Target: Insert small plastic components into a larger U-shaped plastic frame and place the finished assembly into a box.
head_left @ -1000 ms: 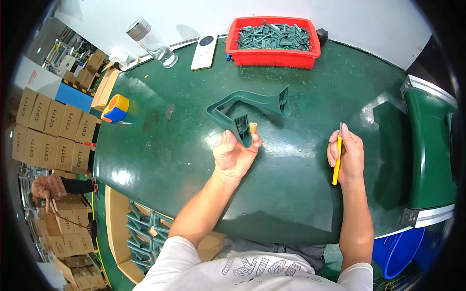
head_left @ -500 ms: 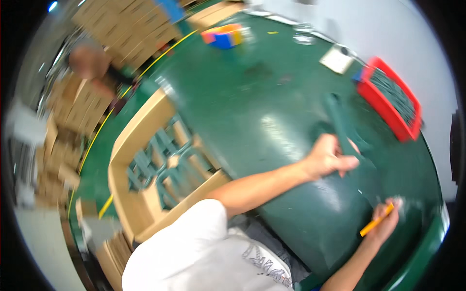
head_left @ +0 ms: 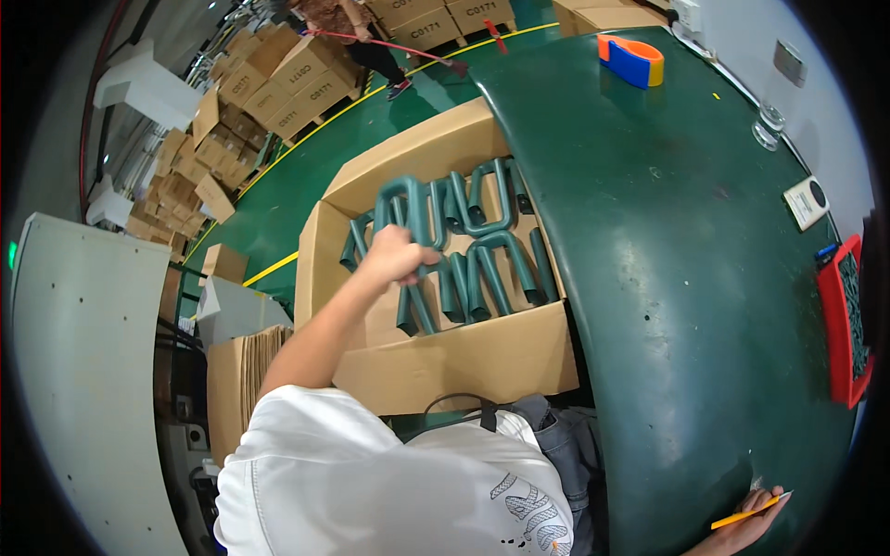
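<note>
My left hand [head_left: 399, 257] is closed around a green U-shaped tube [head_left: 413, 199] and reaches over an open cardboard box [head_left: 459, 360]. Several more green bent tubes [head_left: 487, 222] of the same kind lie in rows inside the box. At the lower right, my right hand [head_left: 747, 524] rests by the green tabletop [head_left: 667, 306]. Its fingers grip a slim yellow pen-like tool [head_left: 744, 512] with a pointed tip.
A red bin [head_left: 841, 324] of small green parts stands at the table's right side. Near the wall are a glass [head_left: 768, 127], a white device [head_left: 806, 203] and an orange-blue tape roll [head_left: 632, 61]. Beyond the box, a person [head_left: 357, 37] holds a long red-handled tool near stacked cartons [head_left: 311, 88].
My left hand has moved with the green tube from above the table to over the box. My right hand still holds the yellow tool. The view has turned left.
</note>
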Available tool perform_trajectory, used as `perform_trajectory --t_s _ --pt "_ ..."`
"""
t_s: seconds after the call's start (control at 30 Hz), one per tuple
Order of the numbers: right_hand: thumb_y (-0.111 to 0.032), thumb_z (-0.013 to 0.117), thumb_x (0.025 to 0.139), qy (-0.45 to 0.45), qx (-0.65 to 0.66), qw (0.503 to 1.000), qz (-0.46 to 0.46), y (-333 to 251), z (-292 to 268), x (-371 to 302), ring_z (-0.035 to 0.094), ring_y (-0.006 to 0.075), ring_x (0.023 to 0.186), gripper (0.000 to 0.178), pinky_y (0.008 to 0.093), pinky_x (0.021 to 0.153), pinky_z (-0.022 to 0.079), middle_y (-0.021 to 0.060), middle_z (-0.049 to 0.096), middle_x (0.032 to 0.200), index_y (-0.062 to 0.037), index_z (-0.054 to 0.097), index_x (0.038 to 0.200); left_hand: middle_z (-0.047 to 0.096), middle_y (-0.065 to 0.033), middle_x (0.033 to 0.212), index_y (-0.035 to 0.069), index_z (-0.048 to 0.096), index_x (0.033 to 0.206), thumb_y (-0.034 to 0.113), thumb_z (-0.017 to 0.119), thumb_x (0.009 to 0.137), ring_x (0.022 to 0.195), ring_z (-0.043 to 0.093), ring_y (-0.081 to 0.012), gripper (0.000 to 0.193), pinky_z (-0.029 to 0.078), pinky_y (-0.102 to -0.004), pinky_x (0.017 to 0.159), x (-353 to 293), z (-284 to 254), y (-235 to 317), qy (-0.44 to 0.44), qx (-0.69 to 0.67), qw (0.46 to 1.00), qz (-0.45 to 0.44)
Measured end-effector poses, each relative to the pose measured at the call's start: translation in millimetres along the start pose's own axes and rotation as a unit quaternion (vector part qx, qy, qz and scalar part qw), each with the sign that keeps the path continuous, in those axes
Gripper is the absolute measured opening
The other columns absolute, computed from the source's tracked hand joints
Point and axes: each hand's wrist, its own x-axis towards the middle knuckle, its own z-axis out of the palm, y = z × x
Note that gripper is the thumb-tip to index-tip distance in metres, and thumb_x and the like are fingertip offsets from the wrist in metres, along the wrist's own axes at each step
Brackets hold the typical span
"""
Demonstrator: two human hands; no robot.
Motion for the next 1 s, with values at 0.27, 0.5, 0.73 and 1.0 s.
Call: perform_trajectory --t_s 0.27,0.5,0.73,1.0 --pt "-0.032 0.049 0.093 -0.035 0.008 0.999 -0.012 -8 -1 -8 0.040 0.0104 0.045 0.033 0.0218 0.041 0.034 0.0007 0.048 0.060 -0.0076 0.057 0.072 0.063 -0.0161 0.060 -0.004 0.066 0.068 0.010 0.072 0.057 0.051 0.064 -0.0235 0.019 0.052 -0.0329 0.048 13 -27 -126 -0.084 0.273 0.936 -0.204" --pt "-0.032 0.050 0.093 0.002 -0.011 1.000 -0.024 -10 0 -11 0.039 0.0104 0.046 0.032 0.0223 0.042 0.032 0.0003 0.047 0.059 -0.0083 0.055 0.072 0.067 -0.0181 0.074 -0.002 0.070 0.082 0.013 0.070 0.062 0.056 0.066 -0.0261 0.024 0.054 -0.0312 0.051 16 -12 -132 -0.141 0.276 0.922 -0.233" --pt "-0.031 0.050 0.093 -0.024 -0.015 0.999 -0.025 -3 -12 -1 0.036 0.0113 0.045 0.031 0.0230 0.041 0.031 0.0009 0.042 0.059 -0.0066 0.054 0.075 0.066 -0.0154 0.081 0.008 0.070 0.081 0.018 0.068 0.066 0.080 0.064 -0.0339 0.018 0.052 -0.0411 0.074 18 -19 -159 0.044 0.416 0.907 0.046" --pt "-0.031 0.050 0.093 -0.027 -0.015 0.999 -0.026 -4 -21 0 0.038 0.0135 0.045 0.031 0.0243 0.041 0.032 0.0036 0.047 0.061 -0.0048 0.055 0.077 0.060 -0.0083 0.107 0.011 0.068 0.086 0.010 0.059 0.069 0.105 0.055 -0.0286 0.019 0.050 -0.0383 0.080 28 -46 -227 0.036 0.492 0.836 0.241"
